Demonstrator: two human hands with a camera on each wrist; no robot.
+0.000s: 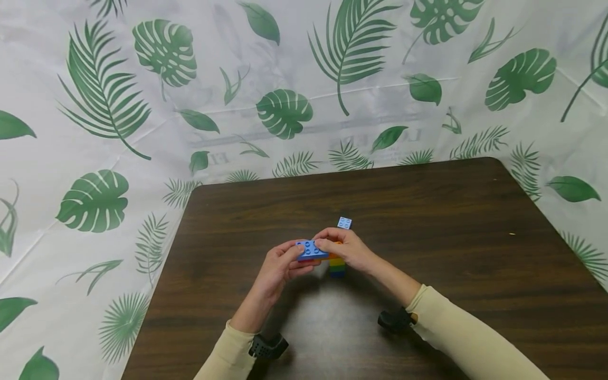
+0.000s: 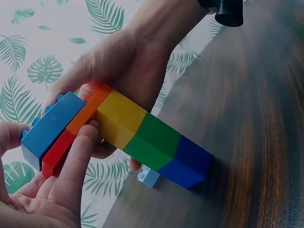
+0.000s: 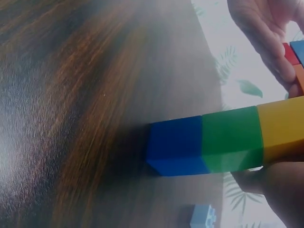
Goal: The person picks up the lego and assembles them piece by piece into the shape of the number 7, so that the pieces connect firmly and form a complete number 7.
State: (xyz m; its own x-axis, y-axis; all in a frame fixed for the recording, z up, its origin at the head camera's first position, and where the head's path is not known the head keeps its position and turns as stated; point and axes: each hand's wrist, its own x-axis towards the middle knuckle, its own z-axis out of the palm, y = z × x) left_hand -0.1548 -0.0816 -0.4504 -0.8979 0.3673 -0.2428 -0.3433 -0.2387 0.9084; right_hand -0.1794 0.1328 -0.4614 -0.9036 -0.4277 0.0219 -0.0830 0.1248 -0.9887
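Observation:
A tower of toy building bricks stands on the table, with dark blue [image 2: 187, 161], green [image 2: 152, 140] and yellow [image 2: 118, 118] bricks from the bottom up. An orange brick [image 2: 90, 109] tops it, and a red brick [image 2: 57, 154] juts out to the left beside the orange one. Across these two lies a longer blue brick [image 1: 312, 252], studs up. My left hand [image 1: 280, 266] pinches its overhanging end, thumb above and fingers under the red brick. With the thumb on the blue brick's other end, my right hand [image 1: 351, 249] grips the tower's top from behind.
Behind the right hand, a small light blue brick [image 1: 344, 222] lies on the dark wooden table [image 1: 427, 211]. A white curtain with green leaves [image 1: 285, 63] hangs beyond the table's far edge. Both wrists wear black devices [image 1: 268, 347].

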